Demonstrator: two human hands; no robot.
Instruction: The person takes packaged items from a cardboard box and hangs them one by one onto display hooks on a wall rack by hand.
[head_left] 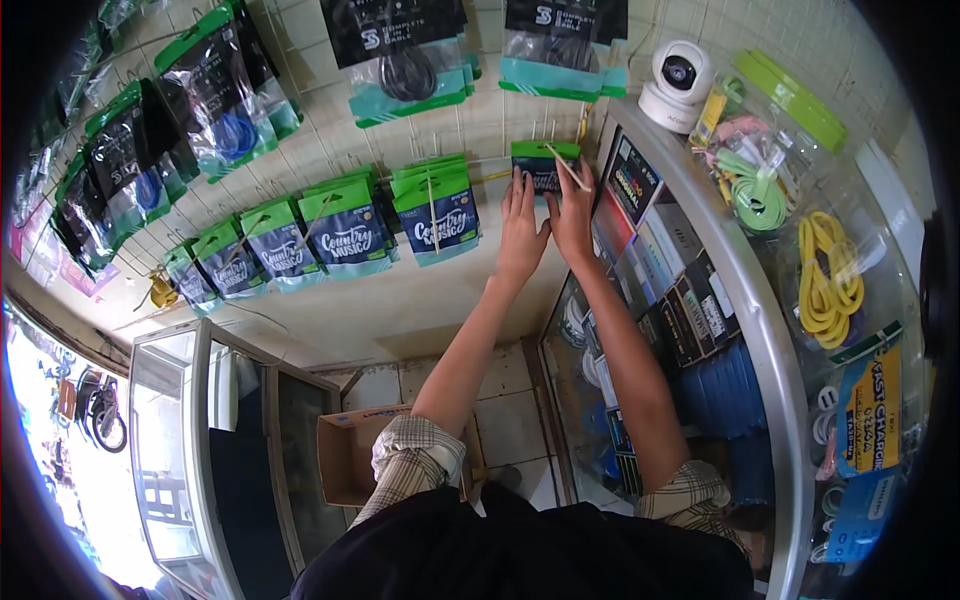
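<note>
Both my hands are raised to a small green-topped dark packet [546, 150] hanging on the wall grid at the far end. My left hand [521, 235] lies over the packet's lower left part, its fingers stretched upward and flat. At the lower right edge of the same packet, my right hand [571, 220] has its fingers extended up beside a pale hook stick [569, 168]. The thumbs come close to each other below the packet. My hands cover much of its lower front. Just left hangs a stack of green-and-blue "Country Music" packets [436, 215].
More Country Music packets [350, 230] hang in a row leftward, with larger cable packs [400, 70] above. On the right, a glass display counter [765, 290] bears a white camera [677, 85] and a jar of cables [755, 150]. Below lie a cardboard box [345, 460] and a glass cabinet [205, 420].
</note>
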